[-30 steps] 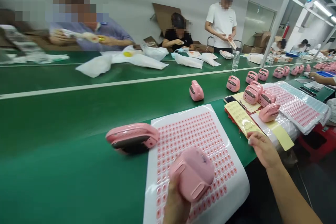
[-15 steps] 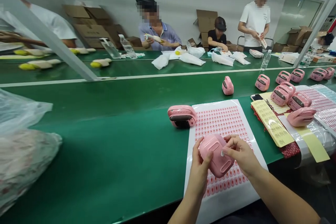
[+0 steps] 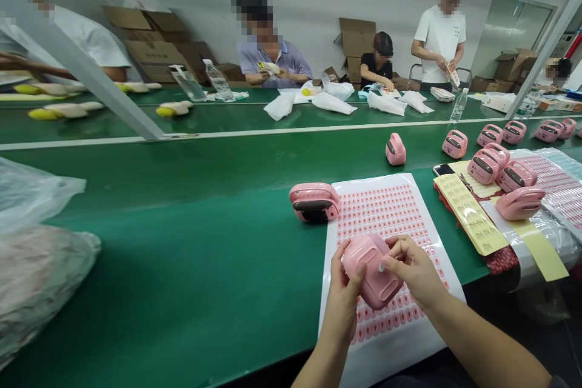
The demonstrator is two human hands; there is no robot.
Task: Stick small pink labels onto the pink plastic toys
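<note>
My left hand (image 3: pixel 344 288) is wrapped round the left side of a pink plastic case (image 3: pixel 371 276), thumb on its face and fingers behind. The case is rounded, with two oblong raised feet on the side turned toward me. My right hand (image 3: pixel 411 267) is closed in a pinch against the case's right side; a small white spot shows at the thumb tip, and what it pinches, if anything, is hidden. Beneath both hands lies a white sheet (image 3: pixel 382 354) printed with rows of small pink-red oval stickers. A pink handled device with a dark window (image 3: pixel 314 203) stands by the sheet's upper left corner.
More pink devices (image 3: pixel 517 176) stand at the right, near yellow label sheets (image 3: pixel 473 212) and a phone (image 3: pixel 443 170). A clear plastic bag (image 3: pixel 40 279) fills the left edge. Across the green table (image 3: pixel 182 267), several co-workers sit or stand among bottles and white bags (image 3: pixel 334 103). A grey post (image 3: pixel 104 70) slants at left.
The case and both hands have shifted very slightly left in view. My right thumb stays against the case. Across the table, a seated co-worker has turned the yellow-tipped item in their hands.
</note>
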